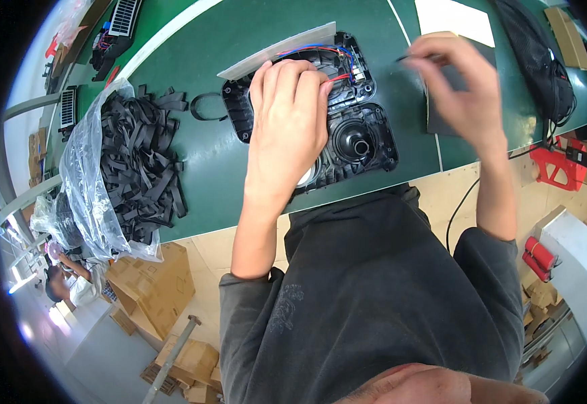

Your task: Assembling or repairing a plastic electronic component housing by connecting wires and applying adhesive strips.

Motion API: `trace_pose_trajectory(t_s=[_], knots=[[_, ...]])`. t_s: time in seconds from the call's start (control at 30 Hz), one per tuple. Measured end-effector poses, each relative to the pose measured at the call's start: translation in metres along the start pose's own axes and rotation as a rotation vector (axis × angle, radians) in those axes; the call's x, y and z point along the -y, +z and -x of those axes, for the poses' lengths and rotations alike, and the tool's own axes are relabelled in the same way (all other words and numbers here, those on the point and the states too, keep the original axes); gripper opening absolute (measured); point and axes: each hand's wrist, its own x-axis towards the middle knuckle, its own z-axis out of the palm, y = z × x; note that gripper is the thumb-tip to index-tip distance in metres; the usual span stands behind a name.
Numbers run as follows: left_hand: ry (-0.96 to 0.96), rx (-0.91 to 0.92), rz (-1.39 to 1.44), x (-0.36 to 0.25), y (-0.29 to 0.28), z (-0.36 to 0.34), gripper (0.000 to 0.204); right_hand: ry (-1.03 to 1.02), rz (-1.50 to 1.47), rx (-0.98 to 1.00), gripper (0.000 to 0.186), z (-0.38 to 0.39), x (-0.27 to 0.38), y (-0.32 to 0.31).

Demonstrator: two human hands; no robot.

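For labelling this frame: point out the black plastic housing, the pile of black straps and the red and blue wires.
black plastic housing (364,145): head view, on its lower round well.
pile of black straps (142,165): head view, pile's middle.
red and blue wires (334,50): head view, top run.

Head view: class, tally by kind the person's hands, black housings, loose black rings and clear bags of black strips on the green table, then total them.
Hands: 2, left hand, right hand
Black housing: 1
Loose black ring: 1
Clear bag of black strips: 1
Total: 5
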Motion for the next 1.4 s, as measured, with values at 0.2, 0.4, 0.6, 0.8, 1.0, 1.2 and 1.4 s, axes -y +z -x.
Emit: trace_pose_trajectory(t_s=[0.2,0.4,0.6,0.8,1.0,1.2,1.4], knots=[[-0.006,0.073,0.077,0.008,0.001,0.003,0.008,-0.084,-0.035,0.239,0.017,-0.023,0.031,0.048],[0.069,-0.014,0.074,0.017,0.018,0.012,0.022,0.036,-0.010,0.143,0.026,-0.018,0.030,0.055],[0.076,-0.194,0.045,0.015,0.026,0.014,0.017,-0.287,0.060,0.077,0.031,-0.009,0.011,0.065],[0.063,-0.206,0.005,0.012,0.023,0.013,0.018,-0.143,0.063,0.255,0.021,-0.014,0.011,0.060],[0.061,-0.133,0.096,0.018,0.023,0.014,0.029,-0.089,-0.028,0.437,0.034,-0.033,0.017,0.056],[-0.004,-0.027,0.141,0.013,0.012,0.007,0.010,-0.076,-0.060,0.501,0.034,-0.034,0.015,0.054],[-0.025,0.014,0.136,0.012,0.009,0.004,0.009,-0.023,-0.166,0.545,0.031,-0.035,0.010,0.046]])
